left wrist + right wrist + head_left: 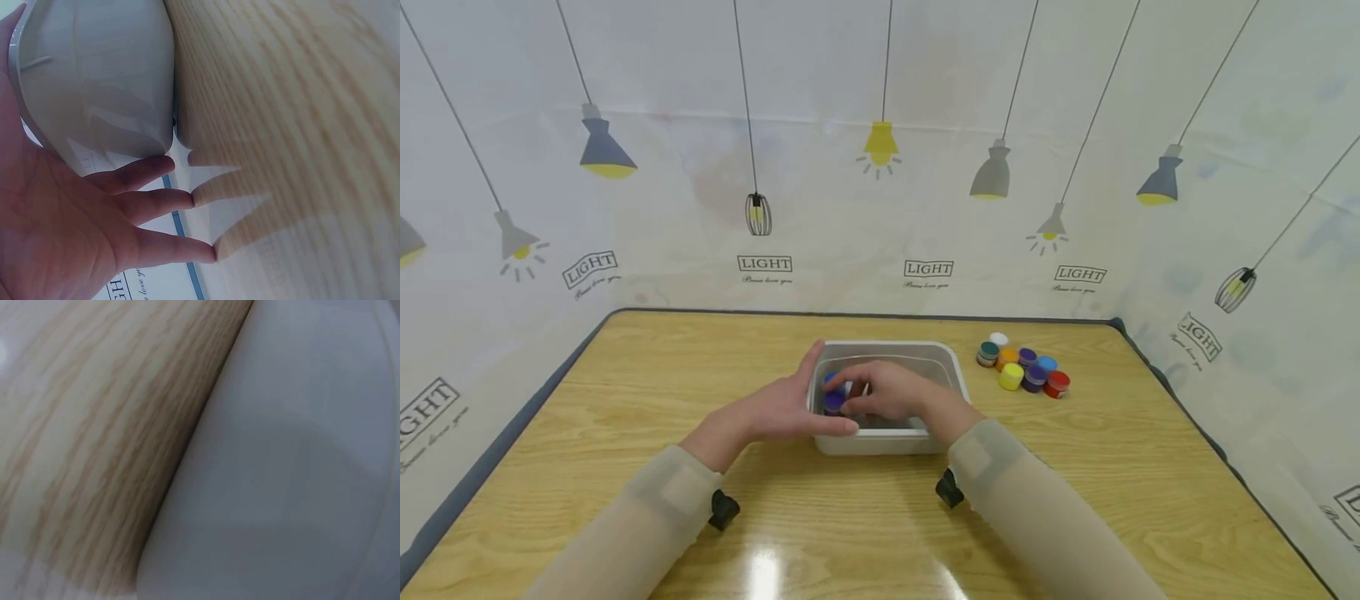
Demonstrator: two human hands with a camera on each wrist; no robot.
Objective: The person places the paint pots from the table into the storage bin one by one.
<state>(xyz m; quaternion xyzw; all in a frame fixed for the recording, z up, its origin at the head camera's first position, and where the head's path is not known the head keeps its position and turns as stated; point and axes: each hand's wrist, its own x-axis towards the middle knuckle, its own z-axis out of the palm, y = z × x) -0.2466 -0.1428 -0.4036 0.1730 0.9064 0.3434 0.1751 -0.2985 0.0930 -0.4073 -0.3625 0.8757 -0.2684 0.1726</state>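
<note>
A white plastic bin (880, 444) stands on the table, with small paint pots inside at its left end. My right hand (891, 390) reaches into the bin, its fingers curled, thumb and index finger at opposite sides of a purple-lidded paint pot (833, 403). Behind that pot is a blue-lidded paint pot (831, 382), partly covered by the index finger. Against the bin's left wall lies my left hand (778, 408), its thumb along the near rim. In the left wrist view, its fingers (165, 199) are straight. The right wrist view shows only the bin's outer wall (269, 462) and tabletop.
To the right of the bin, several small paint pots form a cluster, among them a yellow pot (1011, 377), a red pot (1057, 384) and a green-lidded pot (988, 354). A lamp-printed cloth (842, 225) hangs behind the wooden table (647, 392).
</note>
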